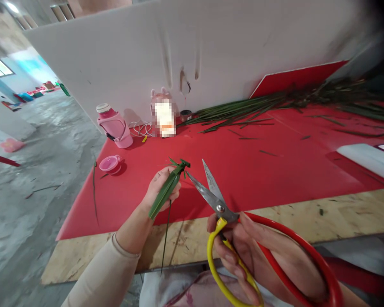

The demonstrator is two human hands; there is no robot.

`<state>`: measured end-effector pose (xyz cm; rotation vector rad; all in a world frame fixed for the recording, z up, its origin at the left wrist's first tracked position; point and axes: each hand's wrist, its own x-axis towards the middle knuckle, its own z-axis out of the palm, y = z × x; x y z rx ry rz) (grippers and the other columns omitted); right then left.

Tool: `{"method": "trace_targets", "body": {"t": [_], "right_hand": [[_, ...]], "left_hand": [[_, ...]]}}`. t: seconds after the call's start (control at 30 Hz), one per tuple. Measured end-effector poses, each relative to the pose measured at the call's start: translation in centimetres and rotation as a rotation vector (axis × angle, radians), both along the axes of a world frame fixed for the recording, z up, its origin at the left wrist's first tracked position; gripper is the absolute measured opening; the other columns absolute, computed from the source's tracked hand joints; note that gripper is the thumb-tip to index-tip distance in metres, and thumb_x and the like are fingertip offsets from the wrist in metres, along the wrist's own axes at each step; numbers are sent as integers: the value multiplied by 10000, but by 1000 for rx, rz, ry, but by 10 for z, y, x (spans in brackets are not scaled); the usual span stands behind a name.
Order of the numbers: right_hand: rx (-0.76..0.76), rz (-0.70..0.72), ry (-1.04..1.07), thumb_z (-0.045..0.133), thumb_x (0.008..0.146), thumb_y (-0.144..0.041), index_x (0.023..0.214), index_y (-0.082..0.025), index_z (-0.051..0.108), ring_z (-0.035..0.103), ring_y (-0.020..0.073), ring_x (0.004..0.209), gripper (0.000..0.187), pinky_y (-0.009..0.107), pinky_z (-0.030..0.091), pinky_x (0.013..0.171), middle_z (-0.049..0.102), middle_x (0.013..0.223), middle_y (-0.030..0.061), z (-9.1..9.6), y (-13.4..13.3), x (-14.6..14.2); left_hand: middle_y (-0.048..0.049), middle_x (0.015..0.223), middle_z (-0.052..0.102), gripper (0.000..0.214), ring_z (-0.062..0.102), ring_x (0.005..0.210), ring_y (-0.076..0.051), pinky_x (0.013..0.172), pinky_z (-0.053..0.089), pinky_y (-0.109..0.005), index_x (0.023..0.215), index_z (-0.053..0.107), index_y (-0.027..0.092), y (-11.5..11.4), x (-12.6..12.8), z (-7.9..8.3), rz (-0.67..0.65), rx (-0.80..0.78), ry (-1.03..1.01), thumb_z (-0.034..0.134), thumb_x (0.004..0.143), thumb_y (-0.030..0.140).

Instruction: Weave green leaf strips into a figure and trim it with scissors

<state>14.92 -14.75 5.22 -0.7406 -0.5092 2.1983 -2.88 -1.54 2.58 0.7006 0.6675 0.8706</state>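
Observation:
My left hand is closed around a folded green leaf piece, held above the red mat. Small folded leaf ends stick out at its top and a thin strand hangs down below my wrist. My right hand grips a pair of scissors by a yellow loop and a red loop. The steel blades are parted, their tips just to the right of the leaf's folded top.
A long bundle of green leaves lies along the white back board at the right. At the back left stand a pink bottle, a pink cup, a white cable and a small dark jar. Bare plywood edges the mat.

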Motion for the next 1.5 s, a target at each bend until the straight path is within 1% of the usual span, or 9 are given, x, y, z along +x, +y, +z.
{"method": "trace_targets", "body": {"t": [0.1, 0.3, 0.53, 0.7, 0.93, 1.13, 1.3, 1.4, 1.5], "right_hand": [[-36, -32, -16, 585, 663, -613, 852, -283, 667, 458, 122, 530, 389, 167, 417, 357, 465, 642, 29, 2, -2, 1], [-19, -67, 25, 628, 660, -534, 868, -268, 654, 458, 120, 497, 338, 192, 438, 326, 500, 637, 20, 1, 1, 1], [-9, -32, 54, 582, 712, -563, 902, -246, 653, 463, 98, 502, 376, 181, 459, 363, 501, 657, 13, -2, 6, 2], [21, -41, 53, 537, 752, -576, 890, -250, 649, 436, 78, 479, 371, 156, 448, 360, 478, 647, 2, -3, 10, -2], [27, -75, -51, 555, 738, -587, 851, -279, 610, 338, 55, 447, 333, 101, 337, 311, 399, 609, -36, -8, 7, -7], [121, -126, -244, 541, 754, -588, 831, -264, 557, 280, 38, 388, 333, 129, 258, 306, 379, 569, -60, -14, 4, -8], [243, -160, -399, 501, 802, -560, 708, -206, 484, 252, 20, 380, 367, 132, 206, 338, 337, 519, -73, -12, 1, -12], [198, -191, -412, 533, 772, -572, 762, -223, 472, 305, 38, 384, 355, 151, 260, 346, 373, 533, -76, -12, -1, -18], [188, -219, -389, 545, 778, -541, 865, -241, 476, 383, 68, 407, 320, 192, 348, 388, 426, 561, -72, -17, 6, -15]], "left_hand": [[98, 438, 237, 307, 189, 328, -20, 305, 171, -123, 614, 406, 171, 0, 0, -1, 11, 3, -10, 625, 741, 345], [93, 431, 310, 426, 230, 322, -16, 299, 194, -121, 608, 421, 168, -3, 1, 0, -17, 64, -37, 766, 572, 415], [85, 425, 337, 418, 281, 323, -27, 308, 235, -127, 647, 485, 161, -7, 1, -4, -147, 104, -9, 735, 589, 491], [81, 421, 348, 378, 292, 328, -29, 316, 248, -130, 629, 488, 160, -6, 0, -7, -194, 131, 13, 718, 623, 460], [74, 442, 395, 398, 318, 319, -24, 322, 251, -138, 621, 509, 152, -7, 0, -6, -190, 179, 87, 724, 588, 486], [81, 431, 365, 402, 321, 332, -29, 339, 271, -148, 626, 505, 152, -8, -1, -3, -178, 192, 88, 708, 611, 499], [75, 467, 387, 392, 316, 336, -27, 329, 237, -141, 671, 506, 155, -8, -2, -6, -167, 145, 28, 717, 613, 481], [92, 453, 325, 372, 234, 328, -19, 308, 169, -133, 625, 449, 167, -6, 0, -5, -166, 42, -72, 716, 623, 426], [106, 442, 188, 394, 103, 339, -17, 304, 61, -139, 544, 312, 180, -2, 2, 0, -146, -110, -206, 669, 659, 302]]}}
